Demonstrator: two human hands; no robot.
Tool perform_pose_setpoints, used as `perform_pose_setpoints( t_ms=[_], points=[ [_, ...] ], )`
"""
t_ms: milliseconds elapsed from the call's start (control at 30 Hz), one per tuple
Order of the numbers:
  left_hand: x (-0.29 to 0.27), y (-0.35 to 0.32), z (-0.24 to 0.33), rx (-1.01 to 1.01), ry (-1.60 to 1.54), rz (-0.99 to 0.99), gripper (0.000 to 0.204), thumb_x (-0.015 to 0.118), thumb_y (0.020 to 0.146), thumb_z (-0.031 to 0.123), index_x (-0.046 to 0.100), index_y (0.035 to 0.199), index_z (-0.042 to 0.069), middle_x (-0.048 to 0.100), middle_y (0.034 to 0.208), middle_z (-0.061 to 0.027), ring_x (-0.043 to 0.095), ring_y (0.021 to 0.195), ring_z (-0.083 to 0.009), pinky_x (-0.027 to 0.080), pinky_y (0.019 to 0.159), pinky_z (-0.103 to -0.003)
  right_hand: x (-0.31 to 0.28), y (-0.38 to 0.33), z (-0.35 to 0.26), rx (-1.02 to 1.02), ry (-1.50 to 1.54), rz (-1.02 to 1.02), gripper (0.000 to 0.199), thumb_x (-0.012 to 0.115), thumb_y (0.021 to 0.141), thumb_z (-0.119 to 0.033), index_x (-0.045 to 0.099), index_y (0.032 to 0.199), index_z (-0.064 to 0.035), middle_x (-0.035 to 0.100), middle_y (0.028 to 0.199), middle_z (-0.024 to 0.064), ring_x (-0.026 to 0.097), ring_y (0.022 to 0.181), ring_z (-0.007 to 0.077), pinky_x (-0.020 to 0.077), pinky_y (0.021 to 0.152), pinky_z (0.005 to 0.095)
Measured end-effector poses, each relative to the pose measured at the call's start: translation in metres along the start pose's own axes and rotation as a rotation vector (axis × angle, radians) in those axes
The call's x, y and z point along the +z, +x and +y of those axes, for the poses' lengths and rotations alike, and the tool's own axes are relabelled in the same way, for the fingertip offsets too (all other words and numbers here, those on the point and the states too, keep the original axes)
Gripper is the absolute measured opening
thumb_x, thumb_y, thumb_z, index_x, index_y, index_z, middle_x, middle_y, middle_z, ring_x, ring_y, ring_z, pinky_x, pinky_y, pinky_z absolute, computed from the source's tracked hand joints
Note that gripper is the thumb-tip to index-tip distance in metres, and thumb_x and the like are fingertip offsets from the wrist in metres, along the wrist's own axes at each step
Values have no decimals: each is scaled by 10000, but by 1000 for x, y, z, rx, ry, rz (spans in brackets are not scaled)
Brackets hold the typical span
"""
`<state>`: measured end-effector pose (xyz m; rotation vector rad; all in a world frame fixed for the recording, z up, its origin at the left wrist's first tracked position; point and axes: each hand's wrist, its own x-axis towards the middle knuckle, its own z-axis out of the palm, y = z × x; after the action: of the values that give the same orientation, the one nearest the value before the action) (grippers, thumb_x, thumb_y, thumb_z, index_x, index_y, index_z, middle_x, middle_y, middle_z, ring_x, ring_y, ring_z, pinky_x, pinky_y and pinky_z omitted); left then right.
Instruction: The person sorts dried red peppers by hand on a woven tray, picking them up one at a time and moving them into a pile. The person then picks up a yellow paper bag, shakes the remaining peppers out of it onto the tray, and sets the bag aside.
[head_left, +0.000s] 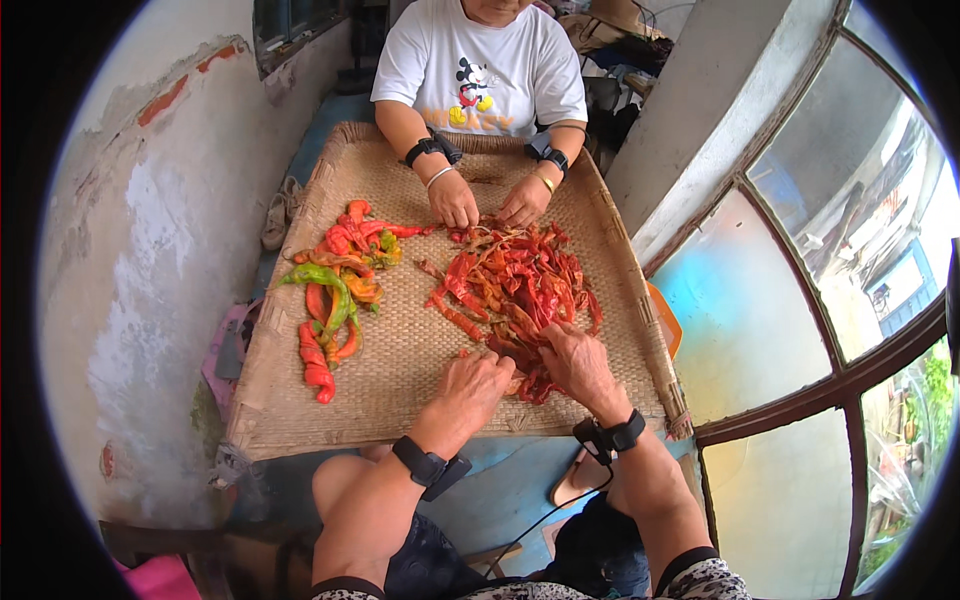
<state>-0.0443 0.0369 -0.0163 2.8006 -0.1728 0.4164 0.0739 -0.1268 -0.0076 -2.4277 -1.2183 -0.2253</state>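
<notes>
A heap of wrinkled, dried red chili peppers point(530, 275) lies on the right half of a shallow woven tray point(385, 400). At the near edge of this heap, my left hand point(468, 390) is closed, its fingers pinching a dried pepper whose shape is mostly hidden. Just to its right, my right hand point(580, 368) reaches into the heap with bent fingers closed on dried peppers; the fingertips are partly covered. Fresher red, green and orange chili peppers point(340, 285) form a smaller pile on the tray's left side, apart from both hands.
Across the tray, another person in a white T-shirt point(483, 70) works at the heap's far edge with both hands. A worn plaster wall point(150, 260) stands at left, a framed window point(765, 300) at right. An orange object point(665, 318) sits beside the tray's right rim.
</notes>
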Motion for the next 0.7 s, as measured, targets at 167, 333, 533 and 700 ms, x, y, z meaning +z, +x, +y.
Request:
perform_pose_setpoints(
  t_ms=[167, 333, 533, 700],
  points=[
    [-5, 4, 15, -22, -47, 33, 190, 555, 815, 30, 535, 1003, 35, 592, 812, -144, 626, 769, -331, 518, 665, -425, -15, -12, -10, 39, 55, -14, 157, 618, 797, -132, 565, 928, -64, 598, 862, 158, 616, 766, 377, 507, 631, 459],
    [10, 13, 31, -5, -99, 115, 339, 593, 801, 47, 522, 1132, 32, 601, 855, -152, 623, 781, -319, 516, 676, -413, -33, -22, -6, 18, 68, 98, 82, 636, 812, -131, 651, 876, -82, 602, 852, 106, 601, 833, 314, 504, 677, 417],
    [-3, 22, 39, -34, -97, 137, 363, 664, 787, 105, 527, 1114, 27, 597, 900, -150, 609, 831, -324, 512, 690, -415, -48, -27, -3, -20, 133, 129, 85, 640, 824, -109, 653, 903, -81, 574, 782, 122, 594, 767, 308, 488, 655, 417],
    [-22, 23, 36, -54, -86, 101, 225, 673, 795, 122, 568, 979, 47, 598, 858, -132, 615, 826, -312, 512, 669, -417, -64, -30, 2, -3, 423, 1, 89, 624, 846, -70, 623, 925, -29, 609, 803, 157, 610, 729, 326, 488, 648, 382]
  ],
)
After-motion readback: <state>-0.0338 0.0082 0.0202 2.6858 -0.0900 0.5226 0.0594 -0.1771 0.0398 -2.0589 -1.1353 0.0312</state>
